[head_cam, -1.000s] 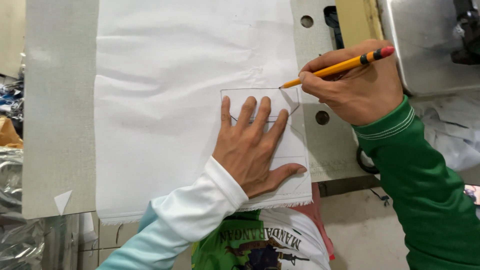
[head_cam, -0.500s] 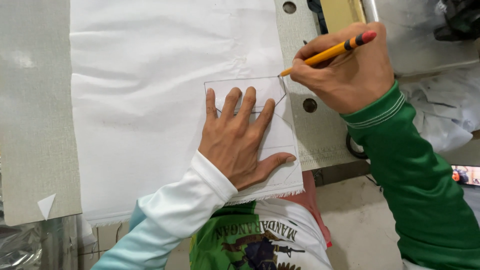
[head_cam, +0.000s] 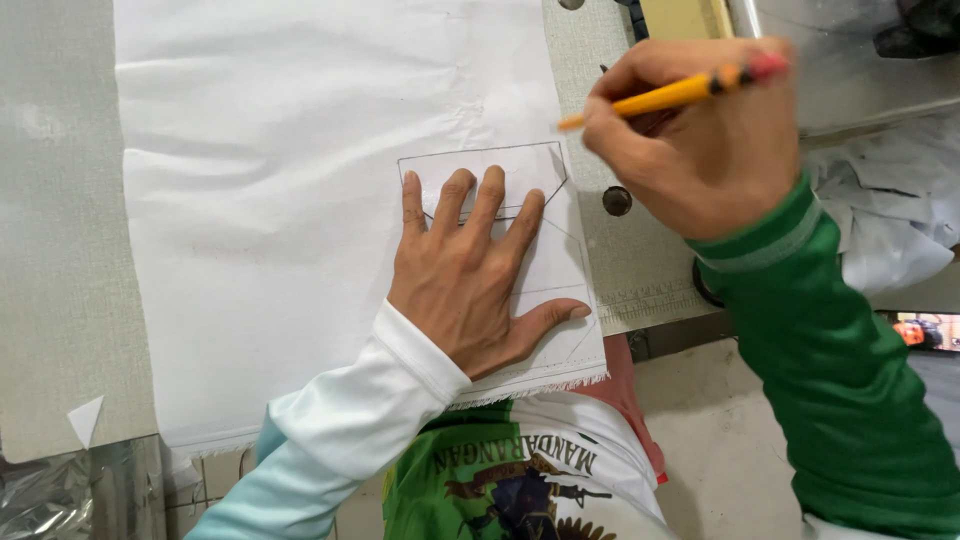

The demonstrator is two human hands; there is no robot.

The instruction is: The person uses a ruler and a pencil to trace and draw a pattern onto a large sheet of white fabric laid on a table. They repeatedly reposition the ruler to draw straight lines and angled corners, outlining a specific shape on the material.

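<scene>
a: where is the white cloth (head_cam: 300, 200) laid?

b: it is spread flat over the grey surface (head_cam: 55, 250), its frayed near edge hanging just past the surface's near side; a pocket-like outline (head_cam: 485, 180) is drawn in pencil toward the cloth's right edge.

a: and the left hand (head_cam: 470, 275)?

b: it is pressed flat on the cloth, fingers spread, nothing clasped; the fingertips are laid over the lower part of the drawn outline, the thumb stretched out to the right near the cloth's near right corner.

a: how is the right hand (head_cam: 700, 140) kept?

b: its grip is closed around a yellow pencil (head_cam: 665, 97); the pencil is held slanted, its tip pointed left and raised just off the right edge of the cloth, close to the outline's far right corner; whether the tip is touching cannot be told.

a: what else is seen?

b: a round dark hole (head_cam: 617, 201) in the surface just right of the cloth; crumpled white fabric (head_cam: 880, 220) at the far right.
</scene>
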